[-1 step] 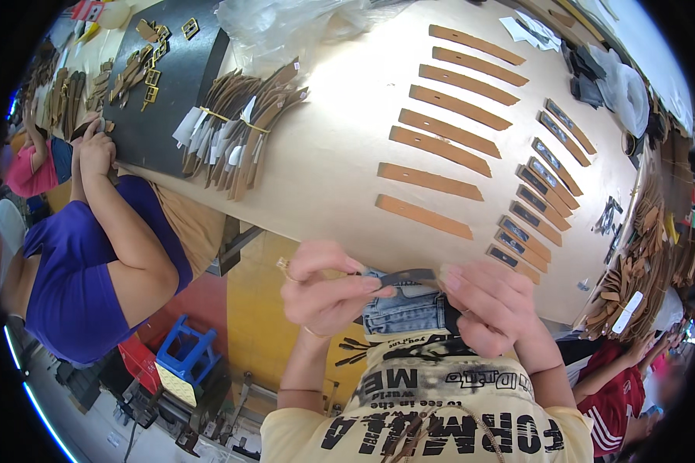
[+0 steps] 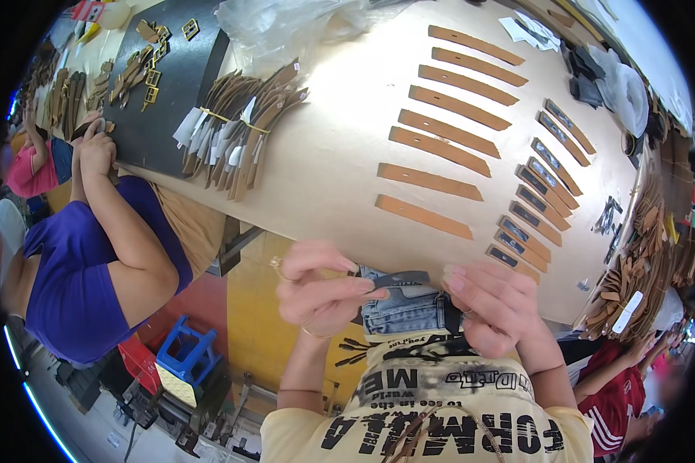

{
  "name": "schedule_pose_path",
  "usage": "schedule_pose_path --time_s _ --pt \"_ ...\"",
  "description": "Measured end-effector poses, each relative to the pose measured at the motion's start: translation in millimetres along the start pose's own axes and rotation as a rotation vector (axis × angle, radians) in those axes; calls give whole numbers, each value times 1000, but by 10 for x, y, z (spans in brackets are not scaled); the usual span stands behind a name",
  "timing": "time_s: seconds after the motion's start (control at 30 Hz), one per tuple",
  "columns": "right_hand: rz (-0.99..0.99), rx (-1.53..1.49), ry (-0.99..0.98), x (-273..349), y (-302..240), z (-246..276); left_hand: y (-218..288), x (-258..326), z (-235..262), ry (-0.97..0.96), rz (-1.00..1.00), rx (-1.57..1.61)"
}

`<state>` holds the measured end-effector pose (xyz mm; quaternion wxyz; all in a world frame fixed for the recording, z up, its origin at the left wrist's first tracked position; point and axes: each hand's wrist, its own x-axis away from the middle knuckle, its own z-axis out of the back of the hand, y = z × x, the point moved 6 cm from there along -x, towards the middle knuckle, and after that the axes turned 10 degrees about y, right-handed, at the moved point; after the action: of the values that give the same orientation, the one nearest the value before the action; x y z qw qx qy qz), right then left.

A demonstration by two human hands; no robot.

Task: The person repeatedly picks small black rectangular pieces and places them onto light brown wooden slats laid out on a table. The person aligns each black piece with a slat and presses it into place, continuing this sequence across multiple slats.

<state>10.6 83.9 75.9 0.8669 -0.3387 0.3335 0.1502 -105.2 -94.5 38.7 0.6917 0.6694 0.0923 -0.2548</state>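
Note:
A short dark strip (image 2: 405, 278) is pinched between the thumb and fingers of my left hand (image 2: 316, 289), just off the table's near edge. Its free end points toward my right hand (image 2: 493, 299), and a small gap separates the two. My right fingers are curled and pressed together; whatever they may hold is too small to make out. Beyond my hands, tan leather strips (image 2: 425, 216) with pointed ends lie in a staggered column. To the right, a second column of tan strips (image 2: 534, 224) carries dark patches at one end.
Banded brown strips with white tags (image 2: 239, 139) lie at the left by a black mat (image 2: 185, 100) with brass-coloured buckles (image 2: 153, 77). Dark scraps (image 2: 608, 216) and piled brown strips (image 2: 633, 270) are at right. A person in purple (image 2: 108, 270) works at left.
My left hand has shifted slightly left with the dark strip. The strip's far end, which was at my right fingertips, is now apart from them.

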Motion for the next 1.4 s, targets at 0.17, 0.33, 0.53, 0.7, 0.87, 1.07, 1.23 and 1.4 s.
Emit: schedule_pose_path --time_s 0.17,0.33,0.53,0.7,0.87,1.07,1.23,1.4 --pt "-102 -59 56 -41 22 -27 177 35 40 -23 -183 -91" --pt "-1208 -895 96 144 376 -313 283 67 -36 -73 -300 -141" --pt "-1550 -1154 -105 223 317 -396 243 24 -117 -144 -287 -133" --pt "-1038 -560 -74 53 375 -382 -143 7 -131 -133 327 -153" --pt "-928 -224 -123 64 441 -412 -319 6 -272 -281 476 -230" --pt "-1008 -37 -153 120 501 -526 -454 -79 -316 -276 582 -338" --pt "-1103 -75 -133 119 572 -609 -572 -157 -359 -290 603 -359" --pt "-1202 -176 -74 143 585 -613 -595 -175 -378 -304 614 -408"
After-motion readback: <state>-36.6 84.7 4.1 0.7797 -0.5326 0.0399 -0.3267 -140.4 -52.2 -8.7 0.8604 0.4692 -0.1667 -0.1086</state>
